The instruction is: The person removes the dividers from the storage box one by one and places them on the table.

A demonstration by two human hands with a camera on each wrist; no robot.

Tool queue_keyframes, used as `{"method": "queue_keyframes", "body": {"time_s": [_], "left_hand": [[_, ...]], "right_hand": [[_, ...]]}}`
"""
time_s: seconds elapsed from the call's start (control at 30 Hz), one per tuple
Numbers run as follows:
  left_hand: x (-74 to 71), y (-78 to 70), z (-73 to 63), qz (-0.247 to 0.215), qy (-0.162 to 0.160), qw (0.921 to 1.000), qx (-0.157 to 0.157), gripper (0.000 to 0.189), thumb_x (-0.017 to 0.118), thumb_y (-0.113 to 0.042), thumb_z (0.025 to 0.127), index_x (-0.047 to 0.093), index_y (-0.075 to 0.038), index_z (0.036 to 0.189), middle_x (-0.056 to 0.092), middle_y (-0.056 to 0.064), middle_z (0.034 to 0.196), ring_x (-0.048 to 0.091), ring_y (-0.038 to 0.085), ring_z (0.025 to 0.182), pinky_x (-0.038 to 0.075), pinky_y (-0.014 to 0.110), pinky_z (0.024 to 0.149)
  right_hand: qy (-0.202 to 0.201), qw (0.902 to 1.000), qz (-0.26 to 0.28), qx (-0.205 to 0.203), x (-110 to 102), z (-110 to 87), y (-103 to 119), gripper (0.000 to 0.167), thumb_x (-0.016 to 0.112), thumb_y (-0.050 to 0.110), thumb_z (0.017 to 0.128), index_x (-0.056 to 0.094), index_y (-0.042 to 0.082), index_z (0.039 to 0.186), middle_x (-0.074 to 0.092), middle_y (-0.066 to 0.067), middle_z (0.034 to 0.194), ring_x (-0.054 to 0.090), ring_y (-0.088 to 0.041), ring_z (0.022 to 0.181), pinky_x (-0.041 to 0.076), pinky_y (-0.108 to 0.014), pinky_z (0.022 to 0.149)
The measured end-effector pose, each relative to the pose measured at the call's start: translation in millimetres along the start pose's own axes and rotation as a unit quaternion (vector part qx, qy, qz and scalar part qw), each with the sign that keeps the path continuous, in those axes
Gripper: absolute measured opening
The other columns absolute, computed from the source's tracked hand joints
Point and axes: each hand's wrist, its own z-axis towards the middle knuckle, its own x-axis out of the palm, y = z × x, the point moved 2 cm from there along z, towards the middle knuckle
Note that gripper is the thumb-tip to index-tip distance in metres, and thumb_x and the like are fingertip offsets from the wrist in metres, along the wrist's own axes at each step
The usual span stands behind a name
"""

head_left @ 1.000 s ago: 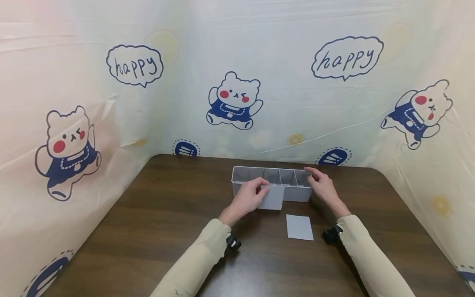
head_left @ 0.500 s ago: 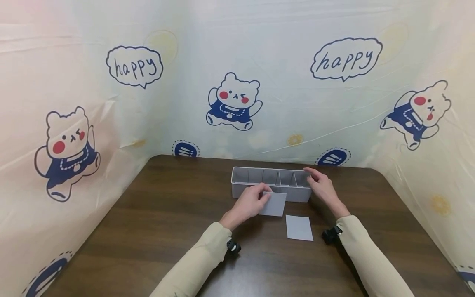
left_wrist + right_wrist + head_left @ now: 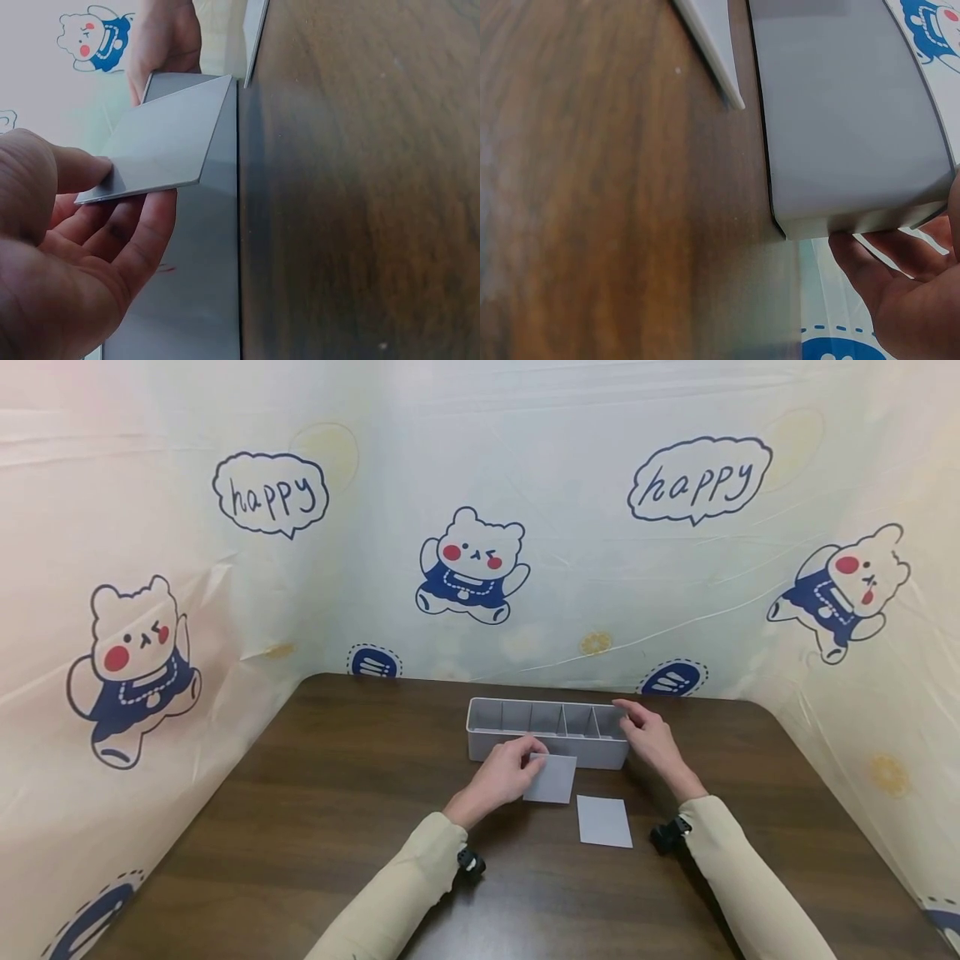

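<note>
A long grey divided box (image 3: 592,752) stands towards the back of the table, with thin upright dividers across its inside. My left hand (image 3: 506,772) pinches a flat grey divider panel (image 3: 553,779) by its left side, thumb on one face and fingers behind. In the left wrist view the panel (image 3: 161,146) is tilted in front of the box's long wall (image 3: 206,285). At the box's right end, my right hand (image 3: 654,742) holds the end wall, its fingertips on the outside in the right wrist view. A second panel (image 3: 604,822) lies flat nearer me, right of the held one.
The dark wooden table (image 3: 300,827) reaches out on both sides of the box. A printed curtain (image 3: 585,560) hangs close behind the table's back edge and along the sides. Each wrist carries a small black camera (image 3: 471,862).
My left hand has drawn the held panel slightly down and towards me from over the box's front wall. My right hand stays at the box's end, and the lying panel has not moved.
</note>
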Motion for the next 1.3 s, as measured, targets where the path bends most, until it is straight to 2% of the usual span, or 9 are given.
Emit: {"method": "queue_keyframes", "body": {"time_s": [0.4,0.67,0.87,1.3], "left_hand": [[4.3,4.0,-2.4,-0.002,0.027,0.9995,-0.018,0.012,0.06,-0.021,0.097,0.067,-0.016,0.106,0.062,-0.003,0.086,0.053,0.011,0.076,0.044,0.024,0.066],[7.8,6.1,-1.8,0.007,0.032,0.9993,-0.018,0.013,0.06,-0.022,0.097,0.067,-0.017,0.107,0.066,-0.002,0.093,0.055,0.011,0.079,0.046,0.024,0.07],[9.2,8.3,-1.0,0.017,0.034,0.9992,-0.013,0.012,0.061,-0.022,0.096,0.068,-0.016,0.104,0.065,-0.003,0.086,0.054,0.01,0.074,0.045,0.024,0.066],[8.6,12.5,-1.9,0.037,0.084,0.9947,-0.046,0.011,0.062,-0.024,0.096,0.069,-0.017,0.102,0.064,-0.004,0.082,0.055,0.01,0.069,0.045,0.024,0.062]], "right_hand": [[0.002,1.0,0.002,0.006,0,-0.6,-2,0.042,0.043,0.021,0.102,0.047,0.016,0.144,0.045,-0.02,0.149,0.047,-0.039,0.125,0.038,-0.06,0.105],[-0.002,1.0,0.004,0.001,0,0.2,-3,0.042,0.044,0.02,0.102,0.048,0.015,0.144,0.046,-0.019,0.148,0.048,-0.038,0.123,0.039,-0.059,0.104],[-0.001,1.0,0.004,0.003,1,1.1,-3,0.042,0.044,0.02,0.102,0.048,0.016,0.144,0.046,-0.019,0.148,0.047,-0.038,0.124,0.039,-0.059,0.104],[-0.004,1.0,-0.008,-0.001,1,1.9,-4,0.042,0.043,0.022,0.102,0.049,0.016,0.143,0.05,-0.019,0.143,0.048,-0.035,0.114,0.042,-0.053,0.097]]}}
